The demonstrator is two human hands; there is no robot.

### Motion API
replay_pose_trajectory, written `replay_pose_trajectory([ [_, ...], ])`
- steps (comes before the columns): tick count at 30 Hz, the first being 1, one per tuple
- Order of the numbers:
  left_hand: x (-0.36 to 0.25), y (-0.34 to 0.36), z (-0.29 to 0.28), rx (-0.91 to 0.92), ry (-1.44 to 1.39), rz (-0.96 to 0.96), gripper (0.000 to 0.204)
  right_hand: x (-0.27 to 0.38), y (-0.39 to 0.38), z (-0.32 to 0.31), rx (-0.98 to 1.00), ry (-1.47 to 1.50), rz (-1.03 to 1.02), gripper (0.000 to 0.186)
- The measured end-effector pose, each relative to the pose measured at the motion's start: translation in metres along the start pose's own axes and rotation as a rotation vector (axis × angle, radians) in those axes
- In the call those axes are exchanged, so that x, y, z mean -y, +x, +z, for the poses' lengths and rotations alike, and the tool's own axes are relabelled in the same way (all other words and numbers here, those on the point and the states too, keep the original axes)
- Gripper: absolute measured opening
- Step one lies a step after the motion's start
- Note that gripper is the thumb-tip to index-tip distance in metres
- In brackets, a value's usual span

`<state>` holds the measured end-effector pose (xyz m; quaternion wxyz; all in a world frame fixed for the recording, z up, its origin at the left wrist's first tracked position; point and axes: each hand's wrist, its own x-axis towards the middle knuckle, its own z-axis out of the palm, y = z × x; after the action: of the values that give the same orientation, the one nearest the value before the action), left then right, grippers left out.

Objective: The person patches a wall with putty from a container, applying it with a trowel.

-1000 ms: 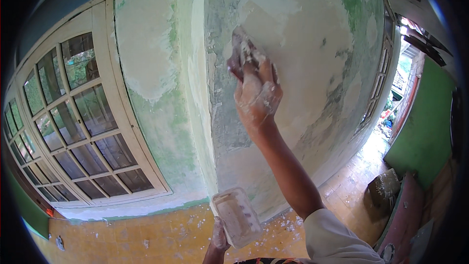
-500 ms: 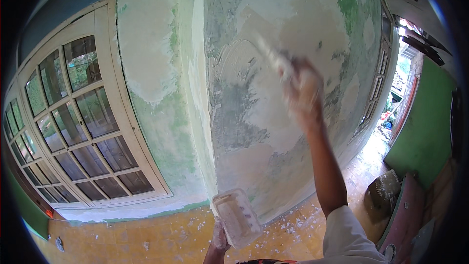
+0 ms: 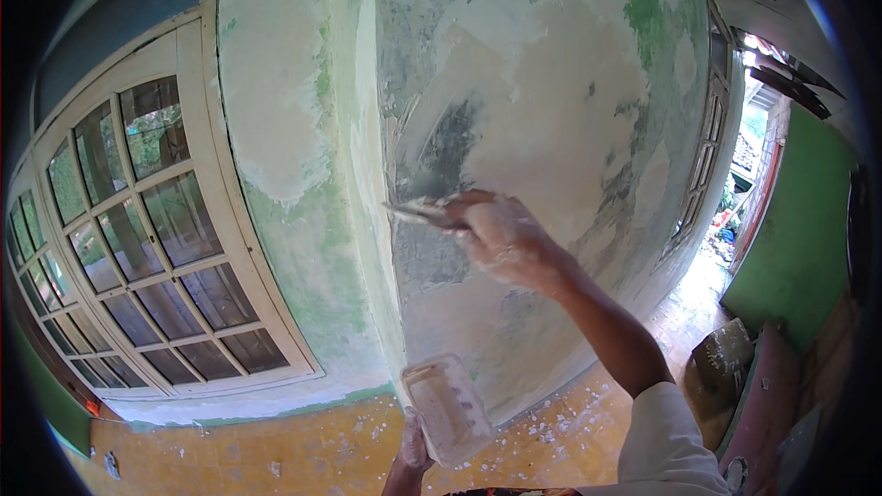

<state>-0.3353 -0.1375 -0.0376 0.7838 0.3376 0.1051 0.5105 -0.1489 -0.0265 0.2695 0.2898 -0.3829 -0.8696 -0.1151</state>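
Observation:
My right hand point(image 3: 505, 237), smeared with pale filler, is closed round a putty knife point(image 3: 418, 213). The knife points left, its blade by the wall's corner edge, over a dark grey-green patch. Whether the blade touches the wall I cannot tell. Broad whitish filler patches cover much of the green wall point(image 3: 542, 147) around it. Low in front of me, my left hand point(image 3: 413, 441) grips the side of a clear plastic tub point(image 3: 447, 409) with pale filler in it. Most of that hand's fingers are hidden by the tub.
To the left is a white-framed window point(image 3: 152, 248) with many small panes. White flakes litter the yellow tiled floor point(image 3: 303, 441). At the right stand a stained box point(image 3: 721, 354) and a green panel point(image 3: 795, 230), near a bright opening.
My right hand has swept the putty knife down and left to the corner edge. Ridges of filler on the left part of the wall are smoothed or scraped off. The tub stays put.

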Motion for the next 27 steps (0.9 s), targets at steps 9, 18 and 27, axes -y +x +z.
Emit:
replay_pose_trajectory([
  [9, -0.002, -0.003, -0.001, 0.035, -0.027, 0.042, 0.098, -0.039, 0.092, -0.094, -0.727, -0.200, 0.152, 0.022],
  [18, -0.007, -0.007, 0.003, -0.010, 0.016, 0.019, 0.099, 0.019, 0.033, -0.015, -0.298, -0.254, -0.207, 0.029],
  [27, -0.007, -0.011, 0.010, -0.017, 0.022, 0.038, 0.101, -0.013, 0.067, -0.055, -0.365, -0.194, -0.027, 0.034],
])
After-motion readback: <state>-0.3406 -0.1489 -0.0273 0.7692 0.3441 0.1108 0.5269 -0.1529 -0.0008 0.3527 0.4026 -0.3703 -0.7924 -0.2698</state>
